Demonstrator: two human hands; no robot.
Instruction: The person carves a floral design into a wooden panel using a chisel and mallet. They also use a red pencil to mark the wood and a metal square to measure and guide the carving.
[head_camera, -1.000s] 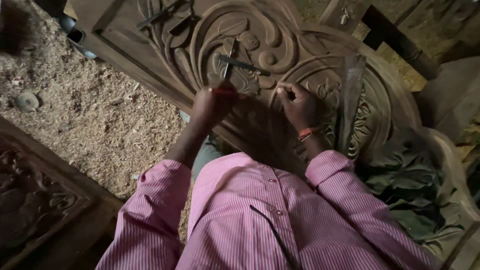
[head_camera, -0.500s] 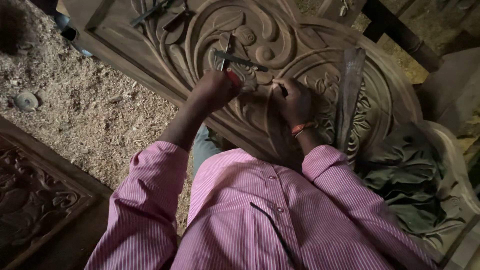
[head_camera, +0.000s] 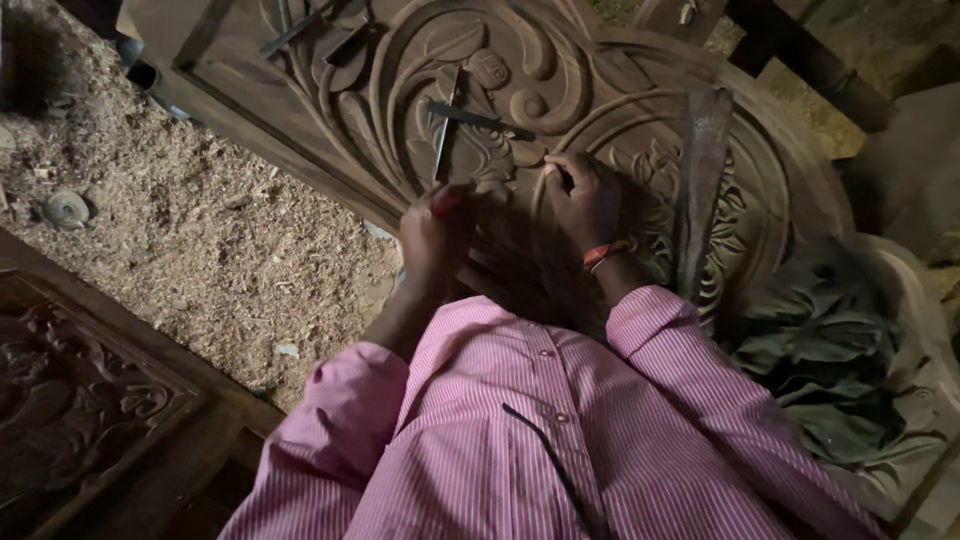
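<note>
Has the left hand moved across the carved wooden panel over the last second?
Yes. The left hand has dropped back toward the body, away from the crossed metal tools on the carved wooden panel.

Two carved panels, several loose chisels.

You see a sawdust-covered floor at nine o'clock, a dark carved board at eight, under dim light.

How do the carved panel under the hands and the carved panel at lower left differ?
The carved panel under the hands is rounded, with big scrolls, and tools lie on it; the carved panel at lower left is straight-edged, in shadow and bare of tools. The left hand and right hand are over the first; none is near the second. Both are brown relief-carved wood.
</note>
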